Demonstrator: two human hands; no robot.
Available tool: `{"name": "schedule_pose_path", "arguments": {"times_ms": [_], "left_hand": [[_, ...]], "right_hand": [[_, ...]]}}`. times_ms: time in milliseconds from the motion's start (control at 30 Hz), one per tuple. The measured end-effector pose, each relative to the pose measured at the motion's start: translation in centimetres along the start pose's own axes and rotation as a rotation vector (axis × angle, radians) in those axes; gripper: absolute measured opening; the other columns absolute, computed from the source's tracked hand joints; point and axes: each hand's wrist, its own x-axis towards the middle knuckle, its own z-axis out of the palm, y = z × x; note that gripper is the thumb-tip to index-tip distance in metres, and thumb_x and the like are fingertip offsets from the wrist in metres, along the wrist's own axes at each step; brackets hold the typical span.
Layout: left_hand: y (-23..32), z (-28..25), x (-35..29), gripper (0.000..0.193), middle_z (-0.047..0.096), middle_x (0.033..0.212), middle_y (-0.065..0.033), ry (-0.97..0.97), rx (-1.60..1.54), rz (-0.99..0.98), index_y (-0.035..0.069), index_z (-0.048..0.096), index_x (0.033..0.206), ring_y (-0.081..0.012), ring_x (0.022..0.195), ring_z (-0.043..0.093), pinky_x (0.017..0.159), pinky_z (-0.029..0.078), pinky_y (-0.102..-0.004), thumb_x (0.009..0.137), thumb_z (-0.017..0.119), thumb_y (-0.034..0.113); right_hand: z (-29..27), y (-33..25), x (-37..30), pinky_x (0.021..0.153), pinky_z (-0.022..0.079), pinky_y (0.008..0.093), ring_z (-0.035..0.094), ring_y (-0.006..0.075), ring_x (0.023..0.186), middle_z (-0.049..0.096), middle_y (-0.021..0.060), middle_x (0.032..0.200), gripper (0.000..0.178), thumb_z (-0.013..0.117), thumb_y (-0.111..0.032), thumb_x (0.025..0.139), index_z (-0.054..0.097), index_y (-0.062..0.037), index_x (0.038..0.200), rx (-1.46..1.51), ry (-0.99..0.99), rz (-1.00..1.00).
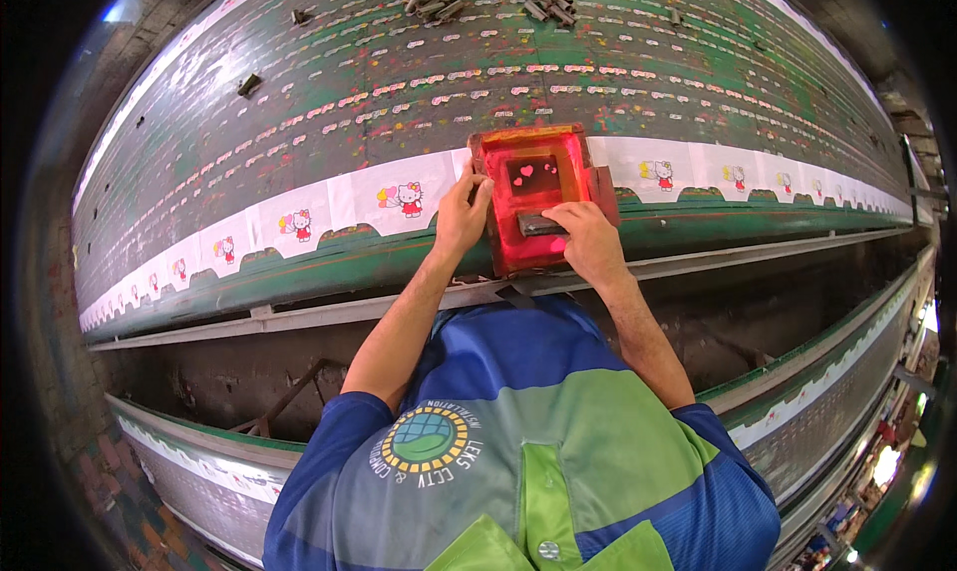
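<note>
A wooden screen-printing frame, stained red and orange, lies on a strip of white printed pieces near the table's front edge. Pink hearts show in the dark window of its mesh, with wet-looking pink-red ink around it. My left hand is closed around the frame's left side. In my right hand is a dark squeegee, its blade down on the inked mesh below the window. The print under the frame is hidden.
The long green table is covered with rows of small paint marks. Short dark sticks lie in piles at its far side, with a loose one at the left. A metal rail runs along the front edge. Another printing table stands behind me.
</note>
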Motion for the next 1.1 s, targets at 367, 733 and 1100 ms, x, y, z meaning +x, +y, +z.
{"name": "schedule_pose_path", "arguments": {"times_ms": [367, 733, 1100], "left_hand": [[0.0, 0.2, -0.6, 0.039, 0.056, 0.167, -0.0289, 0.042, 0.106, 0.127, 0.003, 0.072, 0.119, -0.0326, 0.125, 0.078, 0.101, 0.060, -0.0386, 0.084, 0.085, 0.013], [6.0, 11.9, 0.4, 0.033, 0.052, 0.175, -0.0213, 0.106, 0.035, 0.274, -0.002, 0.071, 0.113, -0.0103, 0.098, 0.068, 0.083, 0.055, -0.0272, 0.080, 0.077, -0.003], [8.9, 24.3, 2.2, 0.035, 0.072, 0.151, -0.0224, 0.024, -0.030, 0.101, 0.001, 0.073, 0.115, -0.0212, 0.115, 0.076, 0.096, 0.060, -0.0356, 0.081, 0.081, 0.003]], "right_hand": [[-0.2, 0.2, -0.4, 0.104, 0.060, 0.0435, 0.069, 0.0323, 0.121, 0.078, 0.0047, 0.125, 0.051, 0.067, 0.007, 0.082, 0.080, -0.0112, 0.128, -0.023, 0.024, -0.026], [-8.3, 10.6, -2.3, 0.108, 0.059, 0.0423, 0.069, 0.0302, 0.123, 0.078, 0.0039, 0.128, 0.052, 0.072, 0.004, 0.080, 0.080, -0.0123, 0.129, 0.028, 0.001, -0.016], [-14.0, 22.1, -6.0, 0.106, 0.058, 0.0427, 0.068, 0.0322, 0.119, 0.077, 0.0067, 0.123, 0.048, 0.070, 0.005, 0.081, 0.080, -0.0087, 0.126, 0.002, 0.035, -0.043]]}}
